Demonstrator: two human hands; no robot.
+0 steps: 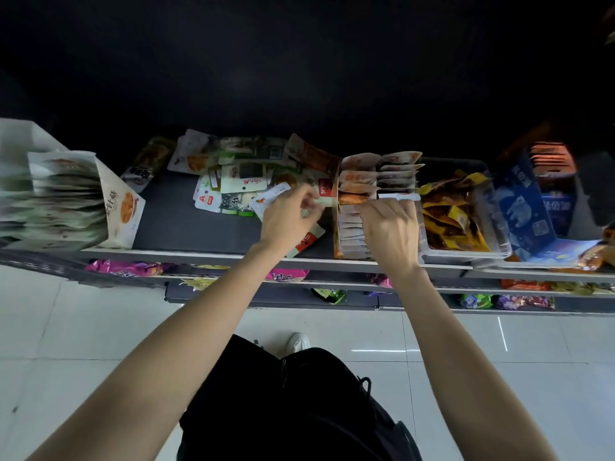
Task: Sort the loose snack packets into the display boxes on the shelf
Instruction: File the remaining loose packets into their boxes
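Head view: left hand (286,216) pinches a white packet (271,197) with an orange print — right hand (389,224), just beside, curls its fingers onto pale packets filed upright in the display box (336,227).

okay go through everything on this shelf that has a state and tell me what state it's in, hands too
Left hand: fingers pinching a loose packet.
Right hand: fingers curled down into the display box, on its packets.
Display box: open, packets filed in rows.
Clear tub: open, full.
Blue carton: open.
Loose pile: unsorted.

Bare dark shelf (173,224) lay open left of the loose packet heap (239,181). The packed display box (359,207) and clear tub (466,227) crowded the right.
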